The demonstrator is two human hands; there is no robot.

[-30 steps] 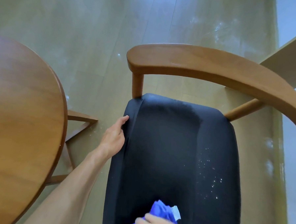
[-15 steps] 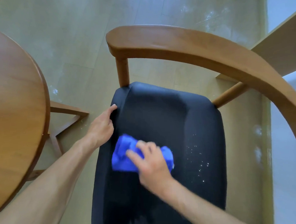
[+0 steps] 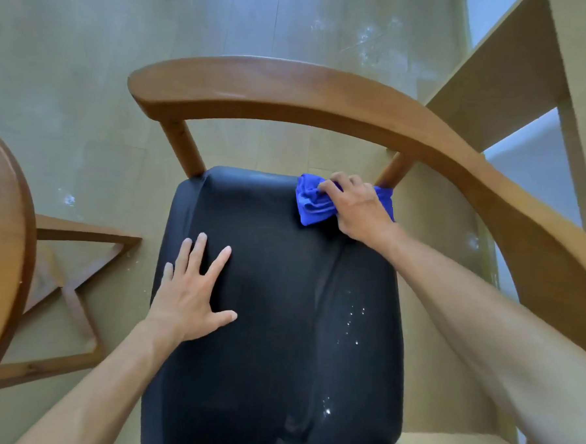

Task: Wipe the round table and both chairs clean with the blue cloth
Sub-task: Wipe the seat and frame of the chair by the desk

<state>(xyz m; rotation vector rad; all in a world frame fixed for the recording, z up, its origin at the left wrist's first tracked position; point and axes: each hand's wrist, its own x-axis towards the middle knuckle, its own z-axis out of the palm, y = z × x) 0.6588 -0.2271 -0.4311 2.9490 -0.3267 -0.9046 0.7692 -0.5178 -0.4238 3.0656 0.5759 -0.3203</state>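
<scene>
Gripping bunched blue cloth (image 3: 312, 202): right hand (image 3: 358, 208) | left hand (image 3: 190, 291) flat, fingers spread | black padded seat (image 3: 273, 324)

Seen from above, a chair (image 3: 312, 95) with a curved wooden back rail and a black padded seat (image 3: 276, 324) fills the middle. The right hand (image 3: 358, 206) grips a bunched blue cloth (image 3: 312, 203) against the seat's far right corner, beside the rail's wooden post (image 3: 396, 172). The left hand (image 3: 193, 295) lies flat on the seat's left side, fingers spread. White specks (image 3: 353, 324) dot the right part of the seat. The round wooden desk (image 3: 4, 237) shows at the left edge, its base (image 3: 82, 253) on the pale floor (image 3: 73, 80).
</scene>
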